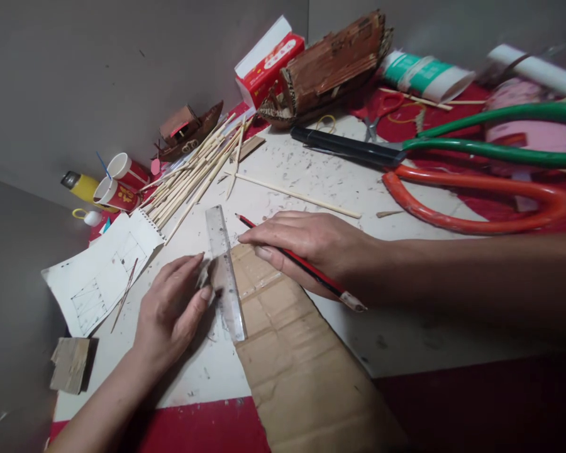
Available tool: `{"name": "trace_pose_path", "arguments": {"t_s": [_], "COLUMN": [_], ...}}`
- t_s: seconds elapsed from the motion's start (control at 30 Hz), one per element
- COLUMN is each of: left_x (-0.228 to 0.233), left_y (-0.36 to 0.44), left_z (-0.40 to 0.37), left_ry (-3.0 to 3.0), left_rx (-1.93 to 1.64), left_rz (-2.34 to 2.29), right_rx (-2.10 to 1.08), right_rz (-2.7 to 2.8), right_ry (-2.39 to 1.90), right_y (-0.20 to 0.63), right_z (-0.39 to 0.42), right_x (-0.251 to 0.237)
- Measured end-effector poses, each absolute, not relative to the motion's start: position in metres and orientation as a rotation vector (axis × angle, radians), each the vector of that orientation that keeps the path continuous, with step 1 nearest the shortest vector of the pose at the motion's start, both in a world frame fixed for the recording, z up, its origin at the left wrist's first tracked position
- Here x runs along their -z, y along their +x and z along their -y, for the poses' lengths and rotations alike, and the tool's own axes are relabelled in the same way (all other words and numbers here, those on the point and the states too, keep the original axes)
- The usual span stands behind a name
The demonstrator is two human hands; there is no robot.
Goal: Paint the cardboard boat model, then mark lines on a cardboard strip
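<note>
Cardboard (292, 352) is lying flat on the white counter (405, 340) in front of us, its narrow end reaching up under a clear plastic ruler (225, 274) that is resting along its left edge. Our left hand (172, 311) is lying loosely open with its fingertips pressing on the ruler. Our right hand (306, 245) is resting flat on the cardboard's top end — it is gripping a red pencil (302, 264), whose tip is pointing just beside the ruler's upper part. Farther back, a bundle of wooden sticks (193, 173) is lying near two red paper cups (120, 182), and large scissors (453, 151) — green and orange handled — are sitting to the right. A sketched paper sheet (99, 270) is lying on the left.
</note>
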State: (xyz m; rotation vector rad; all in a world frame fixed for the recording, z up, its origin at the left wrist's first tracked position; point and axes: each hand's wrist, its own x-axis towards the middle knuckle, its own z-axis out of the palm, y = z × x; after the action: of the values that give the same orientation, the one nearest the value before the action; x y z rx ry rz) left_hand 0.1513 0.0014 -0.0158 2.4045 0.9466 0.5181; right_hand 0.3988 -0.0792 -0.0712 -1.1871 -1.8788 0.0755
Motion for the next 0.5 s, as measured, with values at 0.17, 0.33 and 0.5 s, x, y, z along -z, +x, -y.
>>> {"name": "trace_pose_path", "arguments": {"t_s": [0.17,0.33,0.5], "left_x": [0.031,0.034,0.034], "left_y": [0.15,0.152,0.154], "left_z": [-0.005,-0.002,0.0], "left_ry": [2.593,2.634,2.743], "left_rx": [-0.243,-0.194,-0.212], "left_rz": [-0.69,-0.632,-0.595], "right_rx": [-0.065,-0.062,-0.075], "right_rz": [1.907,1.918,1.924], "right_ry": [-1.248,-1.317,-1.322], "right_y": [0.399,0.399,0.399], "right_z": [0.08,0.081,0.081], "right_x": [0.07,0.07,0.07]}}
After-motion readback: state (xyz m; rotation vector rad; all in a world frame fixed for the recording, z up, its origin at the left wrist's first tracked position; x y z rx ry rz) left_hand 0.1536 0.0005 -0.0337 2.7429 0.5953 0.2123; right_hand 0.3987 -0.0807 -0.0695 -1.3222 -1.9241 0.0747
